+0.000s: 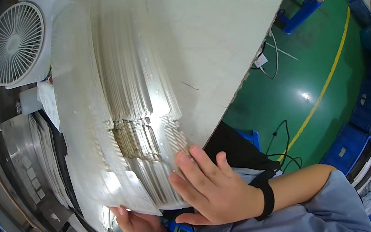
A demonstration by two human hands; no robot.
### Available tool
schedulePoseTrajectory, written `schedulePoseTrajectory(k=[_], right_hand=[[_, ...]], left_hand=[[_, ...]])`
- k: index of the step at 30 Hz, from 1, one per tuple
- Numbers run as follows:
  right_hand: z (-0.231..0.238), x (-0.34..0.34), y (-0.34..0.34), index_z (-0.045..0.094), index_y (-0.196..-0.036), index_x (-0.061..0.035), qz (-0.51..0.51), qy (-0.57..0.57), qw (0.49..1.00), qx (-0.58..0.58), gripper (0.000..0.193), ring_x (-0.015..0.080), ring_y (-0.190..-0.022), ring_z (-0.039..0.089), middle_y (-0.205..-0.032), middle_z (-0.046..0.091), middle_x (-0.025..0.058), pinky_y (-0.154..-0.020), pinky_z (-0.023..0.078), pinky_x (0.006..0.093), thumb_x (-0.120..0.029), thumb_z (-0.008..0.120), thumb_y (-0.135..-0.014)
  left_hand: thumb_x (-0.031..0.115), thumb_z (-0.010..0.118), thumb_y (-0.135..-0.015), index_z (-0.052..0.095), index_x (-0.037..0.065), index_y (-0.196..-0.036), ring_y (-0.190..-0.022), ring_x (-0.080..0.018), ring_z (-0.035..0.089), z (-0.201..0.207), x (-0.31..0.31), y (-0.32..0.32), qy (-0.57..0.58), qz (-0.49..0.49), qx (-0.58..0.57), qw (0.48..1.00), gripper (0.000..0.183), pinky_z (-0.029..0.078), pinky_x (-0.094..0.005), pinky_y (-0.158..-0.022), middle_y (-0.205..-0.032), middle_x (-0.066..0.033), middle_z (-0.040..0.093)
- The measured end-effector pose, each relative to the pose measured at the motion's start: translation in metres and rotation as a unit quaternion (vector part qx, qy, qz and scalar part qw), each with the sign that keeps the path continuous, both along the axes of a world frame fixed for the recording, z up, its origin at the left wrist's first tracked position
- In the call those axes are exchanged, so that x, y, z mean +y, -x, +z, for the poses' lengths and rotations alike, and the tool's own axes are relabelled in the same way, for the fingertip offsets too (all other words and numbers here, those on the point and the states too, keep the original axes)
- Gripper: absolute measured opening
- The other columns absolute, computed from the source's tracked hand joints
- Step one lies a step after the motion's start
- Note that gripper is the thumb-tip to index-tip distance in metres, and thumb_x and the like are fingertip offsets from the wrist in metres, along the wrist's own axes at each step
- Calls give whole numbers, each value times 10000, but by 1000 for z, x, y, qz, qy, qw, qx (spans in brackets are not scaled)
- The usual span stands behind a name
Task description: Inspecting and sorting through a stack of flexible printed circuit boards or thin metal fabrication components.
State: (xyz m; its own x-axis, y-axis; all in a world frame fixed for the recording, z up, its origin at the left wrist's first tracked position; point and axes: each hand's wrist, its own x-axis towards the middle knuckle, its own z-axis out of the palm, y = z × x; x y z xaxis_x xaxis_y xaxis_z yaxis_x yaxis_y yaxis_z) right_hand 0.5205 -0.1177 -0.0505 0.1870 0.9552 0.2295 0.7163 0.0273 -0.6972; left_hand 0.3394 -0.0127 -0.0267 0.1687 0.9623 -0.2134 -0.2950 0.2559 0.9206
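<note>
A stack of thin, shiny, pale sheets (122, 67) lies fanned out across the white tabletop, with a band of comb-like slots running across it. Along its near left edge, my left hand (140, 225) pinches the edge of a translucent sheet (124, 189) between thumb and fingers. My right hand (218, 187) has its fingers spread and palm down at the stack's near right edge. Its fingertips are at the sheet edges; whether they press on them I cannot tell. Nothing is gripped in it.
A white fan (16, 44) stands at the far left. More flat sheets (49, 160) are stacked on the left. Past the white table's (222, 15) right edge lie cables (274, 58), a blue stool (301, 11) and blue crates (350, 146) on a green floor. Another person sits at the far right.
</note>
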Motion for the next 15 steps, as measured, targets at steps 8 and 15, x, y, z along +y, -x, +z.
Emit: schedulePoseTrajectory(k=[8, 15], right_hand=[[8, 8, 16, 455, -1403, -27, -48, 2, 999, -7, 756, 382, -1412, 295, -1499, 366, 218, -1104, 110, 538, -578, 438, -886], [14, 0, 2, 489, -1391, -79, -17, 12, 1000, 3, 745, 455, -1364, 324, -1464, 428, 202, -959, 213, 677, -635, 405, -902]], left_hand=[[237, 472, -909, 314, 31, -1448, -1281, -310, 478, -8, 2, 21, 26, 3, -37, 999, 598, 349, -483, -1104, -1404, -170, 474], [243, 468, -920, 362, 15, -1415, -1253, -309, 511, -5, 3, 18, 47, 11, -75, 996, 555, 359, -485, -1096, -1380, -163, 508]])
